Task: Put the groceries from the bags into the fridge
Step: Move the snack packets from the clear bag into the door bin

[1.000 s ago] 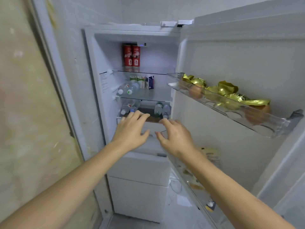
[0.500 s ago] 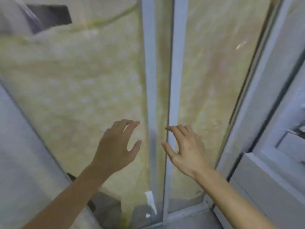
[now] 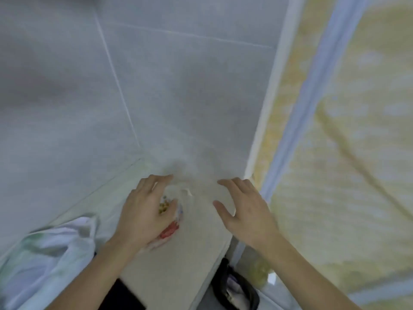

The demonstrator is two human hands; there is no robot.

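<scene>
The left hand, fingers spread, covered a clear bag on the bench; its blurred contents showed yellow and red. The right hand hovered open, empty. A white bag lay near left.

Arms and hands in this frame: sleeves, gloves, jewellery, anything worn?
Nothing worn that shows. The left hand and right hand are bare: no gloves, and no rings or watch visible, though the frame is blurred. Both forearms are bare to the picture's lower edge, with no sleeve in view.
</scene>
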